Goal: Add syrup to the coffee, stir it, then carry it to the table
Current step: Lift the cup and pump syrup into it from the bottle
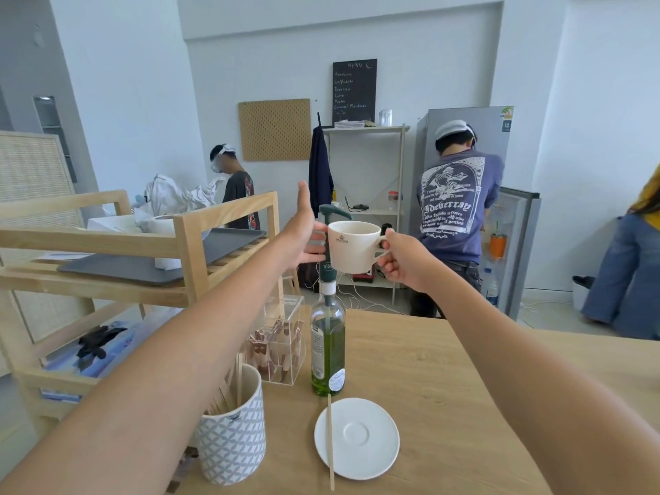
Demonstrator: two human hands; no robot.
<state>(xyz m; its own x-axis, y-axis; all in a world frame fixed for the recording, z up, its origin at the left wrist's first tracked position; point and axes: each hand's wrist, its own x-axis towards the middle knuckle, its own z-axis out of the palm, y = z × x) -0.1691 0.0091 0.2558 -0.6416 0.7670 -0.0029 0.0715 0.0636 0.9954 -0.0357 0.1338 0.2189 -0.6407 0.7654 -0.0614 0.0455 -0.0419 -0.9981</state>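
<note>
My right hand point(403, 260) grips the handle of a white coffee cup point(351, 246) and holds it up under the spout of the dark green pump point(330, 210). The pump sits on a green syrup bottle point(328, 348) that stands on the wooden table point(446, 387). My left hand point(303, 234) is beside the pump stem, thumb up, fingers curled around behind it; the cup hides the fingertips. An empty white saucer point(360, 437) lies near me, with a wooden stir stick point(330, 441) resting across its left edge.
A patterned holder point(232, 434) with several sticks and a clear box of packets point(276, 341) stand left of the bottle. A wooden shelf unit point(185, 241) with a grey tray is at the left. Three people stand behind, one at an open fridge point(514, 244).
</note>
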